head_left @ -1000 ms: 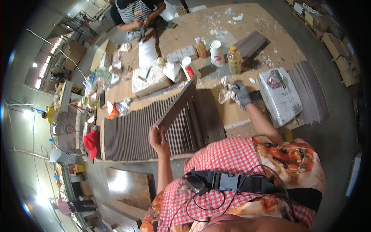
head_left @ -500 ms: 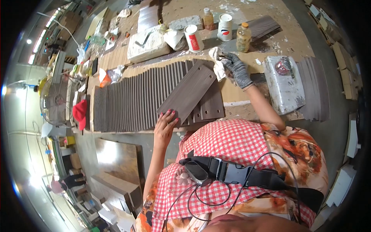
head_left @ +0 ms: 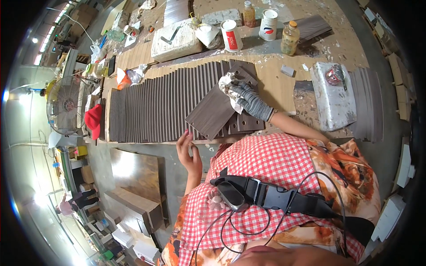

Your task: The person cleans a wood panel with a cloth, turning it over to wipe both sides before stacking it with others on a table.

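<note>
Dark wood-grain board (head_left: 211, 114) sits centre-stage for me, lying aslant on top of the row of dark boards (head_left: 148, 108), one hole showing at its near corner. Closest on my feed is the red-and-white checked apron (head_left: 262, 155), with a black belt (head_left: 277, 196) and a looping cable (head_left: 269, 217) across it.

Just beyond, the bare left hand (head_left: 190, 153) hovers by the board's near edge: fingers loosely curled, thumb apart from them, nothing pinched. I can't tell whether a fingertip touches the board.

Over at the far right end, the right hand (head_left: 248, 98), in a grey knit glove, has a crumpled whitish cloth (head_left: 230, 88) against the board's face! The fingers are bunched over the cloth, gripping it; each one's exact bend I can't make out.

To the right, a whitish block (head_left: 330, 104) carries a reddish tin (head_left: 333, 76), with another stack of dark boards (head_left: 369, 104) beside it. A small pale grey block (head_left: 287, 70) lies nearer the middle.

Further back on the splattered worktable (head_left: 306, 9) I've got two white cups, one (head_left: 231, 37) left of the other (head_left: 268, 26), then an orange-capped bottle (head_left: 290, 40). Far left, a standing fan (head_left: 67, 105) faces the bench.
</note>
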Motion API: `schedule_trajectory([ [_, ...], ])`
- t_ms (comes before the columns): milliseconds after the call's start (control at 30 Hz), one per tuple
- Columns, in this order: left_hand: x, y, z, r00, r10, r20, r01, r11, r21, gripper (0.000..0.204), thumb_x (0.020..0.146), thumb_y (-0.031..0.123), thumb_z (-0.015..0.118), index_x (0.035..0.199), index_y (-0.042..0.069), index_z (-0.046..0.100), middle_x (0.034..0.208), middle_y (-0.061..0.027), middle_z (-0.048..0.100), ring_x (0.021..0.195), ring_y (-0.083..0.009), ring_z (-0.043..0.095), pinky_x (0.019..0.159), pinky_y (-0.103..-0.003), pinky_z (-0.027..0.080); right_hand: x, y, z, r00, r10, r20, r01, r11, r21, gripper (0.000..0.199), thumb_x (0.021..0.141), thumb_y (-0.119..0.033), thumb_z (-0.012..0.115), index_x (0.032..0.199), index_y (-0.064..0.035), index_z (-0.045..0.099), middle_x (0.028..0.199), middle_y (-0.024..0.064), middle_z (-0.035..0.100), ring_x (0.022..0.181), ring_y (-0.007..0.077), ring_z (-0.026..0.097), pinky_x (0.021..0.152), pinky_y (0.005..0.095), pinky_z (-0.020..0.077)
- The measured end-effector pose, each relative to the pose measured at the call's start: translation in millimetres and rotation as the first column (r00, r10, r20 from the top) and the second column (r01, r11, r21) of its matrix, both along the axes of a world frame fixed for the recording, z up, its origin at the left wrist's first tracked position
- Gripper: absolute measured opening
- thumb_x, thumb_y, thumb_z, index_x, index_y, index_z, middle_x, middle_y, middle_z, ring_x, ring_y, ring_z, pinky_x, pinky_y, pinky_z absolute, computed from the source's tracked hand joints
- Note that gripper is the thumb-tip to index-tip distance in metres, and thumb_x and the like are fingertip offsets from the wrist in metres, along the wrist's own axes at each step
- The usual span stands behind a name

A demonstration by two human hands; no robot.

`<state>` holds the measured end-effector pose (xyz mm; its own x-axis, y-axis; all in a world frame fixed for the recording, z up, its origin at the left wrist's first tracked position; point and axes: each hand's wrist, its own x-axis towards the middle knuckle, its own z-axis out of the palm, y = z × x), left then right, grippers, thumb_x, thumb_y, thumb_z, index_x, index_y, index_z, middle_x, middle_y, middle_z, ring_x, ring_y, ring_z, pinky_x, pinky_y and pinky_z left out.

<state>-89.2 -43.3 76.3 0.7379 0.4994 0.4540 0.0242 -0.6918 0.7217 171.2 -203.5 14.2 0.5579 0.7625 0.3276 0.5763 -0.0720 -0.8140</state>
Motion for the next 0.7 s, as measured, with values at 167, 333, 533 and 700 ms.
schedule_trajectory([
  [167, 34.0, 12.0, -12.8, 0.975, 0.197, 0.099, -0.025, 0.544, -0.839, 0.037, 0.094, 0.007, 0.056, 0.128, -0.004, 0.047, 0.108, -0.0082, 0.060, 0.090, -0.0112, 0.059, 0.079, -0.025, 0.047, -10.2, 16.6, -27.9, 0.973, 0.080, -0.218, -0.085, 0.996, -0.014, 0.036, 0.095, -0.010, 0.045, 0.131, -0.0083, 0.049, 0.129, 0.0093, 0.051, 0.115, 0.0190, 0.053, 0.097, 0.0301, 0.0430],
  [333, 61.4, 17.1, -2.1, 0.994, 0.105, -0.006, -0.057, 0.489, -0.871, 0.015, 0.092, 0.006, 0.058, 0.106, -0.001, 0.058, 0.094, -0.0055, 0.064, 0.082, -0.0103, 0.060, 0.074, -0.023, 0.049, -63.8, 47.1, 32.1, 0.758, 0.297, -0.580, -0.220, 0.954, 0.201, 0.036, 0.086, -0.011, 0.060, 0.122, -0.0100, 0.056, 0.130, 0.0107, 0.050, 0.122, 0.0230, 0.048, 0.104, 0.0329, 0.0393],
  [533, 71.0, 9.3, -8.4, 0.970, 0.235, 0.064, -0.032, 0.380, -0.924, 0.009, 0.092, 0.013, 0.060, 0.097, 0.007, 0.056, 0.086, -0.0016, 0.064, 0.064, -0.0054, 0.058, 0.048, -0.018, 0.042, -4.9, 30.1, -12.3, 0.845, -0.268, 0.463, 0.330, 0.942, -0.056, 0.042, 0.084, -0.004, 0.053, 0.124, -0.0155, 0.055, 0.133, 0.0114, 0.048, 0.126, 0.0259, 0.043, 0.103, 0.0363, 0.0395],
  [700, 76.8, 3.4, -3.2, 0.960, 0.271, 0.069, -0.029, 0.342, -0.939, 0.008, 0.092, 0.013, 0.060, 0.096, 0.008, 0.055, 0.082, 0.0024, 0.062, 0.058, -0.0030, 0.054, 0.052, -0.015, 0.040, 102.5, -33.0, -53.3, 0.868, -0.446, 0.218, 0.452, 0.892, 0.024, 0.037, 0.077, -0.003, 0.053, 0.113, -0.0087, 0.062, 0.116, 0.0129, 0.058, 0.113, 0.0320, 0.049, 0.102, 0.0385, 0.0370],
])
